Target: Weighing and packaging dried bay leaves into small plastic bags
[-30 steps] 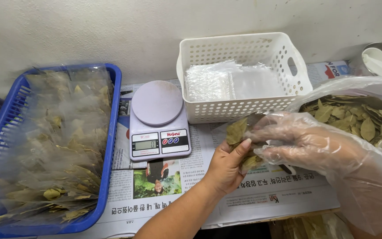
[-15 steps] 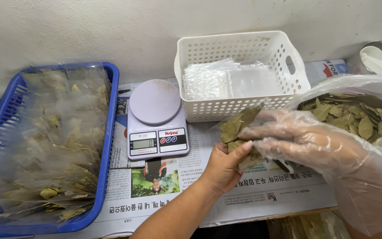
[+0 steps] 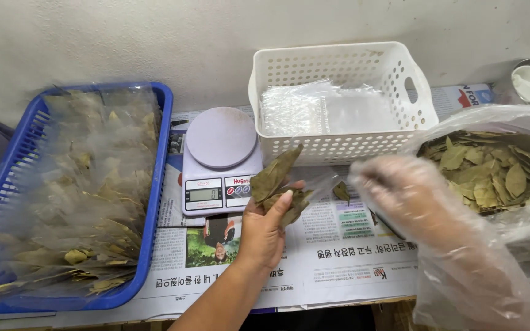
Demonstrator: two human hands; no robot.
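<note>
Head view: left hand (image 3: 265,230) grips dried leaves (image 3: 277,184) above newspaper (image 3: 338,245).

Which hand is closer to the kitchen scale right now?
Left. The bare left hand, holding dried leaves, sits just right of the digital kitchen scale. The gloved right hand is farther right, near the bag of leaves.

Single view only: head-worn camera, looking down and forward over work surface from person's own side. Close range; forearms enter from bottom edge. Wall (image 3: 154,43) fills top strip, so camera faces it. Newspaper-covered table (image 3: 338,257) spans lower half. Blue basket (image 3: 161,153) cut off at left edge, bag of leaves (image 3: 492,165) cut off at right. Kitchen scale (image 3: 221,160) and white basket (image 3: 338,67) sit near centre. No second view to share scene with.
</note>
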